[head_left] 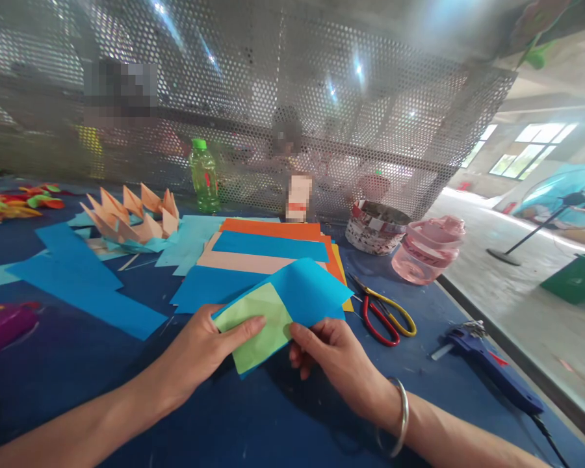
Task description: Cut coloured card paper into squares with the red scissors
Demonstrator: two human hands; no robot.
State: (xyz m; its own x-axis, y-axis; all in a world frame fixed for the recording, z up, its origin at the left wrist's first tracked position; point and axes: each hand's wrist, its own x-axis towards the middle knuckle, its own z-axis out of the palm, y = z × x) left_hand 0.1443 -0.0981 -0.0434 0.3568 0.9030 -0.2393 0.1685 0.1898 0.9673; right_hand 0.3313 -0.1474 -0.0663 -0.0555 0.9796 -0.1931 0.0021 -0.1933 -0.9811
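A sheet of blue paper [314, 286] with a smaller light green paper [256, 322] lying over its left part is held up above the table. My left hand [221, 338] is closed on the left side, its thumb flat across the green paper. At the lower right edge of the green piece, my right hand [326, 348] pinches the papers between thumb and fingers; a bracelet circles that wrist. Just behind them lies a stack of coloured sheets [253, 262], blue, pale pink and orange.
Red-and-yellow-handled scissors [387, 318] and a blue glue gun [497, 367] lie at right, near the table edge. A pink bottle [429, 250], a paper-covered bowl [375, 227], a green bottle [205, 179] and a folded-paper ring [131, 218] stand behind. Blue strips [88, 286] lie left.
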